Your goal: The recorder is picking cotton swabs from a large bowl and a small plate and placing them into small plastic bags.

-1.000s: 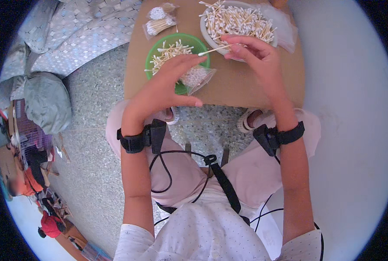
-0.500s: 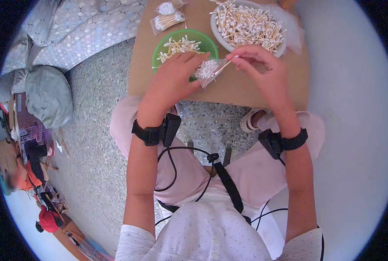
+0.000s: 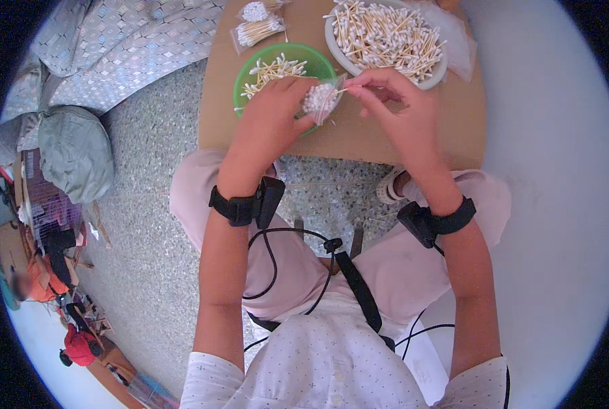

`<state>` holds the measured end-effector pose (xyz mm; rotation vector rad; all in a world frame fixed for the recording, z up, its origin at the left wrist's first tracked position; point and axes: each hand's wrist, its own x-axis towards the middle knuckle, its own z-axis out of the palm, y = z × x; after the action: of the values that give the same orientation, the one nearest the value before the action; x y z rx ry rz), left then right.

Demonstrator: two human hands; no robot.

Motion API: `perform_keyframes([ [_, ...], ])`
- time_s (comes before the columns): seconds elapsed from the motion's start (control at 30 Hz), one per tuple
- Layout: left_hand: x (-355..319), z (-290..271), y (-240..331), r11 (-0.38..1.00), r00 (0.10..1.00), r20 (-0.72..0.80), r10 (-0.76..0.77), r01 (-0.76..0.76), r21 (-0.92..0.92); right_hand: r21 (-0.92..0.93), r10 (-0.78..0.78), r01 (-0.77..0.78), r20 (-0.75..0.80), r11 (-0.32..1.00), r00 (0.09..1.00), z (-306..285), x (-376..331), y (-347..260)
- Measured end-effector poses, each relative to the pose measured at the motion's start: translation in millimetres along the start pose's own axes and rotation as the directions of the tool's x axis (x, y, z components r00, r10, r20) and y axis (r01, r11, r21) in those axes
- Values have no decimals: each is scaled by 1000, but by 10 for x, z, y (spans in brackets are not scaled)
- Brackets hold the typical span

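Note:
My left hand (image 3: 272,116) is closed on a small clear plastic bag (image 3: 322,102) packed with white-tipped cotton swabs, held over the near right rim of a green bowl (image 3: 239,88). Loose cotton swabs (image 3: 277,69) lie in that bowl, partly hidden by the hand. My right hand (image 3: 398,102) pinches one cotton swab (image 3: 342,91) between thumb and fingertips. The inner end of this swab is at the bag's mouth, among the bag's folds. Just beyond the right hand stands a white bowl (image 3: 333,46) heaped with cotton swabs (image 3: 386,37).
Two filled bags of swabs, the nearer bag (image 3: 259,31) and the farther bag (image 3: 255,11), lie at the cardboard-brown table's (image 3: 386,140) far left. Clear plastic bags (image 3: 460,48) sit right of the white bowl. A white wall (image 3: 550,170) borders the right side. Other people sit far left.
My right hand has moved left, bringing the swab's end into the bag's mouth. The left hand keeps its hold on the bag, tilted slightly differently.

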<state>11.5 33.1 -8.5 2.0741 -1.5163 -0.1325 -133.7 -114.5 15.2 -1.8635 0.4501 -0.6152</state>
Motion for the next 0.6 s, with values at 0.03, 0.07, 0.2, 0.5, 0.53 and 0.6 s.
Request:
perform_keyframes([
  [0.03,-2,15,-15,1000,1000,-18,1,-2,-12,44,33,-33,-9,999,999,27,-12,12],
  [0.07,-5,20,-23,1000,999,-37,3,-4,-24,45,33,-33,-9,998,999,50,-17,39],
  [0.2,1,29,-41,1000,1000,-31,2,-3,-28,38,20,-18,-35,999,999,91,-22,74],
  [0.5,29,9,-32,995,999,8,-54,54,-80,-44,-7,4,-68,999,998,119,-28,138],
  [0.53,26,6,-38,995,997,38,-74,76,-65,-57,-22,19,-60,998,998,129,-33,145],
  [0.6,27,0,-37,994,993,69,-94,98,-51,-76,-25,20,-71,997,997,135,-28,142],
])
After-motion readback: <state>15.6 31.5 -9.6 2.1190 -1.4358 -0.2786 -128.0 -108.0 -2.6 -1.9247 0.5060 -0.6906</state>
